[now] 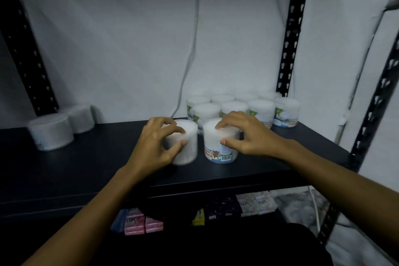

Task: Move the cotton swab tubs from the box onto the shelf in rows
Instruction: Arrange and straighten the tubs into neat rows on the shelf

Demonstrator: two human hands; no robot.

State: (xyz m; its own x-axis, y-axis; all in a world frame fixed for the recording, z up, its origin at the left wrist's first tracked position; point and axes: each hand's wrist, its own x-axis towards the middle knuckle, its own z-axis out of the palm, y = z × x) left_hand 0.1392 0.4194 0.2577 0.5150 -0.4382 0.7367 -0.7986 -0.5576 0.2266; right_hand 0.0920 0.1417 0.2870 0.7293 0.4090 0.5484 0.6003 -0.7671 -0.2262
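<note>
On the dark shelf point(97, 157), just in front of the block of tubs point(241, 108) already lined up against the back wall, we have two more cotton swab tubs standing upright, one in each hand. Our left hand point(157, 142) curls round the left tub point(187, 147), fingers over its lid and thumb on its near side. Our right hand point(244, 134) grips the right tub point(220, 147) the same way, fingertips on the lid and thumb pressed to the wall above the printed label. The two tubs stand just beside each other with a narrow gap between them, and both bases appear to rest on the shelf.

We judge this to be the placing step: the pair is set down ahead of the block and is not yet tucked in. Relative to the block, they sit in front of its left half, so the next move seems to call for sliding them back and a little right until they touch the front row, keeping them upright and not knocking the standing ones askew. After that, both hands would need to let go.

Well to the left of the block lie two tubs on their sides point(58, 129). The box is not in view.
</note>
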